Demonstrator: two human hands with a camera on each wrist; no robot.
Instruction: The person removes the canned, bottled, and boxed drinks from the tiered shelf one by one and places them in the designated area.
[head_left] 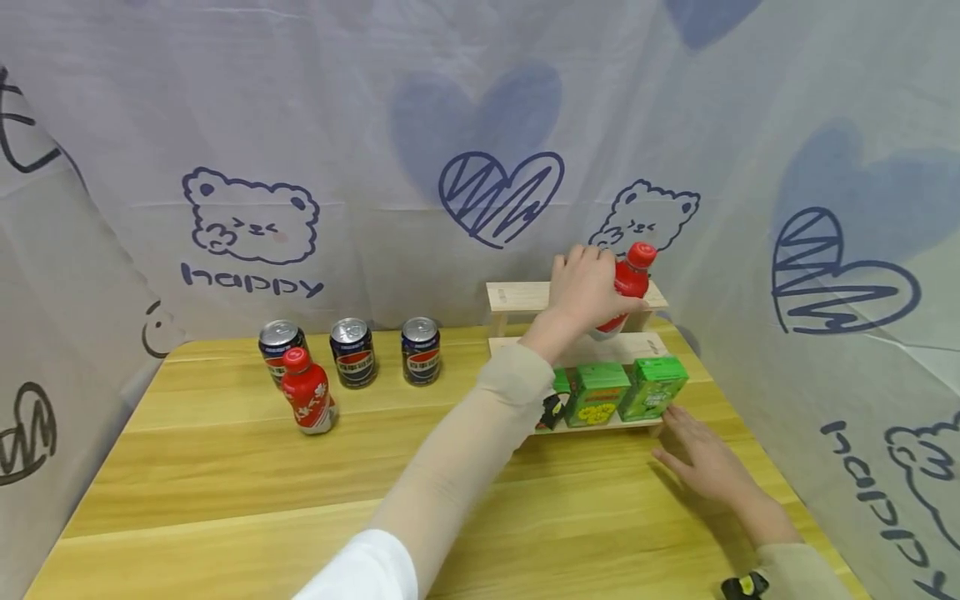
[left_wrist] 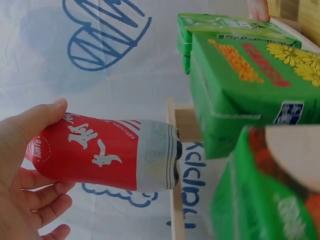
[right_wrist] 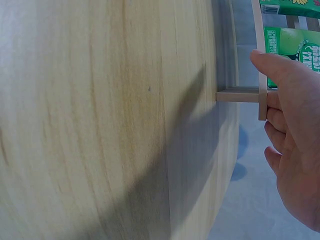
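My left hand grips a red plastic bottle near its cap, above the middle tier of a small wooden tiered rack. In the left wrist view the bottle has white lettering and a pale base, and the thumb and fingers wrap its upper part. Whether its base touches the tier cannot be told. At the rack's front right corner, my right hand holds the lowest shelf's end between thumb and fingers. Green drink cartons stand on that shelf, the leftmost partly hidden by the left arm.
A second red bottle stands on the wooden table at the left. Behind it are three dark blue cans in a row. Patterned cloth hangs around the table's back and sides.
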